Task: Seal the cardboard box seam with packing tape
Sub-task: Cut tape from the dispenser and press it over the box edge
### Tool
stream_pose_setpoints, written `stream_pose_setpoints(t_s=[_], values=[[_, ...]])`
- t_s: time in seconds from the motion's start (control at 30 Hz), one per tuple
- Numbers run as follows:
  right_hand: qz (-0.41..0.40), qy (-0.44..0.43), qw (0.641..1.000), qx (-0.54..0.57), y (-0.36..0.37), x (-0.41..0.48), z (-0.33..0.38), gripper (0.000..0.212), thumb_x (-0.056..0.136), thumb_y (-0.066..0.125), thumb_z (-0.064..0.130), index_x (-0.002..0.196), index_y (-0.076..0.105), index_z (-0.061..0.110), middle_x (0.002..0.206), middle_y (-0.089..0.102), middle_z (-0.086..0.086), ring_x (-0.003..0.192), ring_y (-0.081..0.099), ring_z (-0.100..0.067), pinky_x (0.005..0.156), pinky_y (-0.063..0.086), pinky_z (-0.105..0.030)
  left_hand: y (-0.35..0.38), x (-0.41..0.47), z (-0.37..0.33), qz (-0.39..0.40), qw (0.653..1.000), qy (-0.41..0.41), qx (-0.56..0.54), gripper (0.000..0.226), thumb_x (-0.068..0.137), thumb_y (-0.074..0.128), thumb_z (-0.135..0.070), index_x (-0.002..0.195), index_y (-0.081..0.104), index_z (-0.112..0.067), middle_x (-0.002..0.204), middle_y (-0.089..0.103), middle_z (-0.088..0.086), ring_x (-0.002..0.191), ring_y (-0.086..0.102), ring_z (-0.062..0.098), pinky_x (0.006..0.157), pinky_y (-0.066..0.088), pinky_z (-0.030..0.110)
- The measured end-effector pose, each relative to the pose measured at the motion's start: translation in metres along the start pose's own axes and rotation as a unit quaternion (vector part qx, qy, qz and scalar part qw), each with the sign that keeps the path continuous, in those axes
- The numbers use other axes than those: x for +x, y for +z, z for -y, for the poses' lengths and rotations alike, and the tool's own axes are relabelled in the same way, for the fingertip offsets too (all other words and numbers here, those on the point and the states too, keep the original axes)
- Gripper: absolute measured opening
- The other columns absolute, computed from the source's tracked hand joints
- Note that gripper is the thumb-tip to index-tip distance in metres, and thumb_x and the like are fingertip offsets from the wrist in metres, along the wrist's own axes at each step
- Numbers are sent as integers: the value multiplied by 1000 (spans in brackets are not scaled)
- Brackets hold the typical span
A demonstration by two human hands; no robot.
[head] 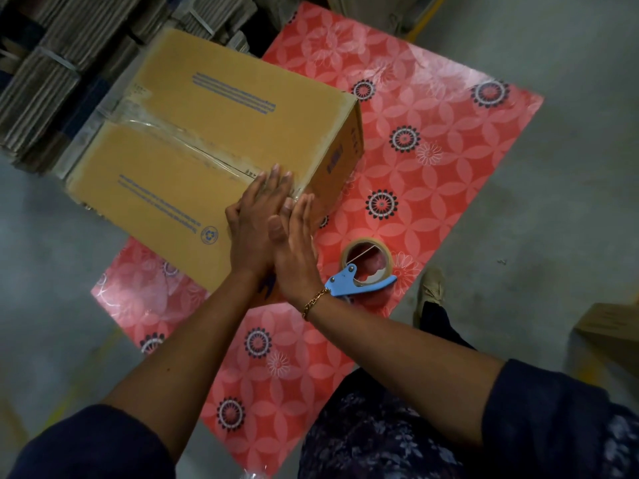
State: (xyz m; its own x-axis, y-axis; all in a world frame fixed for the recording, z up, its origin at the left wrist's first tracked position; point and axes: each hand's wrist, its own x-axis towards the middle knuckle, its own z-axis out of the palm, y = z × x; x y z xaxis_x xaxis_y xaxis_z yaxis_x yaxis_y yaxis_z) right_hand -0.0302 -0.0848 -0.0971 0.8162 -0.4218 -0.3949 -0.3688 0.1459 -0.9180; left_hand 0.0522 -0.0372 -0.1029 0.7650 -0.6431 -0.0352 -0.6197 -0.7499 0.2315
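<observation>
The brown cardboard box [207,133] lies on a red flower-patterned mat [432,140], clear packing tape [193,146] already along its top seam. The left hand [257,223] and right hand [294,247] press flat, fingers extended, at the near edge, probably smoothing the tape end down the side. The blue-handled tape dispenser [363,274] rests beside them. The tape end is hidden under the palms

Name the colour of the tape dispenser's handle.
Light blue, per the head view: tape dispenser.
</observation>
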Motion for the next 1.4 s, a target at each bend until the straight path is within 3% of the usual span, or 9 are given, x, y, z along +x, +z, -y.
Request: stream_pose_setpoints(t_s=[0.27,0.43,0.7,0.87,0.97,1.07,1.17,1.27,1.4], values=[[15,13,1000,14,2,0,-8,118,59,2,99,156,-10,33,154,-27,22,146,-21,5,125,2,-44,3,2,1,-3,1000,5,6,56,98,31,-45,153,36,-34,166,26,-10,151,23,9,95,22,34],[76,121,989,33,4,-21,-41,135,49,6,106,158,-7,26,168,-12,7,152,-10,-5,126,3,-42,6,2,-3,-33,999,-19,-30,47,102,42,-31,149,45,-36,162,34,-12,149,27,8,95,19,32],[-42,13,999,27,-1,27,-5,122,62,1,96,157,-11,21,167,-16,6,149,-12,0,125,-2,-40,8,3,3,-16,1000,-8,2,50,104,30,-46,153,36,-36,164,27,-15,151,22,7,93,18,30],[-38,92,993,58,-2,38,-10,141,47,1,104,158,-9,17,167,-13,2,153,-10,-11,125,-2,-38,3,1,-4,-26,999,-11,-34,51,103,28,-50,149,45,-35,162,35,-12,149,29,9,96,21,33],[0,101,994,38,-9,41,-3,130,58,7,98,159,-3,17,168,-10,-3,154,-8,-13,125,-3,-40,3,2,-3,-37,999,-9,-28,48,102,33,-42,149,46,-35,161,37,-11,149,31,10,95,23,34],[39,96,991,88,-32,45,2,104,76,25,90,147,42,17,160,36,-8,148,32,-20,120,26,-37,6,0,-2,-41,999,-11,-14,49,101,39,-35,149,44,-36,162,36,-12,149,29,9,97,27,38],[13,39,999,-27,-71,50,10,63,96,38,62,131,60,14,130,62,-3,124,55,-19,100,39,-31,5,-1,-2,-55,998,-16,-21,48,99,44,-32,146,49,-31,160,41,-7,148,34,11,103,32,42],[-93,-50,988,-112,-115,68,28,54,89,55,52,128,60,15,129,62,-9,120,57,-26,102,45,-41,-1,-11,-1,-88,994,-33,-59,42,97,54,-28,138,60,-22,154,50,2,144,43,20,107,35,39],[-81,-132,967,-201,-150,116,72,57,84,62,43,132,56,12,135,56,-13,126,53,-29,106,44,-43,-3,-53,6,-147,980,-130,-29,42,93,54,-37,130,65,-19,148,56,4,140,45,29,106,34,44]])
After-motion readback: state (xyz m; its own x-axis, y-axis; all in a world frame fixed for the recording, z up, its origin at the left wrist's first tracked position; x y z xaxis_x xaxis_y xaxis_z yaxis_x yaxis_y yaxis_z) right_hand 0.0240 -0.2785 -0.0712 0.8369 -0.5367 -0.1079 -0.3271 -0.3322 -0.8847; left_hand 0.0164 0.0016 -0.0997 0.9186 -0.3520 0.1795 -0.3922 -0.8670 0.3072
